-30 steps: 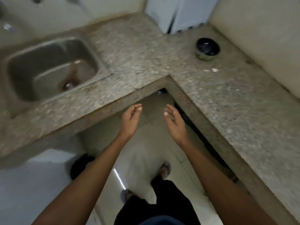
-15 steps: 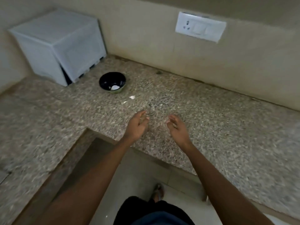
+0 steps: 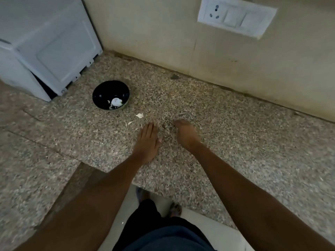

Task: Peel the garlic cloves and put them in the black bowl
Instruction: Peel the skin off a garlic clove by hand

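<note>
A black bowl (image 3: 110,95) stands on the speckled granite counter (image 3: 235,142) with white garlic pieces (image 3: 116,102) inside it. A loose garlic clove (image 3: 140,115) and a smaller white bit (image 3: 129,123) lie on the counter just right of the bowl. My left hand (image 3: 147,142) lies flat with straight fingers, palm down, right below those bits. My right hand (image 3: 186,134) hovers beside it with fingers bent downward over the counter; I see nothing in it.
A white plastic box (image 3: 45,42) stands in the back left corner behind the bowl. A wall (image 3: 163,33) with a white socket plate (image 3: 235,17) runs along the counter's back. The counter's front edge and the floor (image 3: 208,230) are below my arms.
The view swung from the sink corner to the counter with the bowl. Both hands moved forward and down over the counter, and my left hand has flattened.
</note>
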